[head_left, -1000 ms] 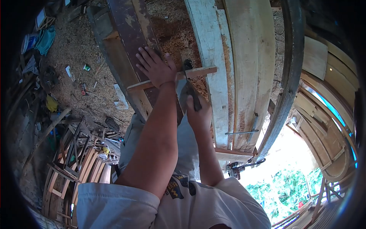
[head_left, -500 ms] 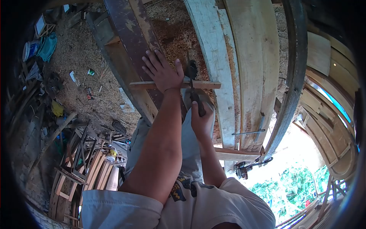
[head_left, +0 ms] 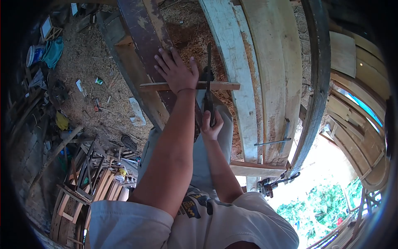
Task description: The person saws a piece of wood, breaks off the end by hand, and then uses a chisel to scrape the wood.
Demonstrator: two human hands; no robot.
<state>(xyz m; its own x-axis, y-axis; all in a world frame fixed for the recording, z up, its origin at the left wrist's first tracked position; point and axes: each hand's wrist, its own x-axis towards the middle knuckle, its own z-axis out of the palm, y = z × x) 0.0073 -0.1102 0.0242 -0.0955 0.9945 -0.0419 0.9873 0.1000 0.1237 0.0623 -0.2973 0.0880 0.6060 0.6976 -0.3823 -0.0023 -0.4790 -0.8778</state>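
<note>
Left hand (head_left: 176, 72): fingers spread, palm pressed flat on a thin wooden strip (head_left: 226, 86) that runs 9-to-3 across a dark plank (head_left: 143, 29).

Right hand (head_left: 211, 124): fist wrapped round the handle of a dark tool (head_left: 208, 76) (type unclear, seen edge-on). The tool stands upright just at 3 o'clock of the left hand, crossing the strip, with its tip towards 12.

A pale plank (head_left: 234, 54) lies at 3 o'clock of the tool, and the sawdust floor (head_left: 91, 58) at 9 o'clock.
</note>
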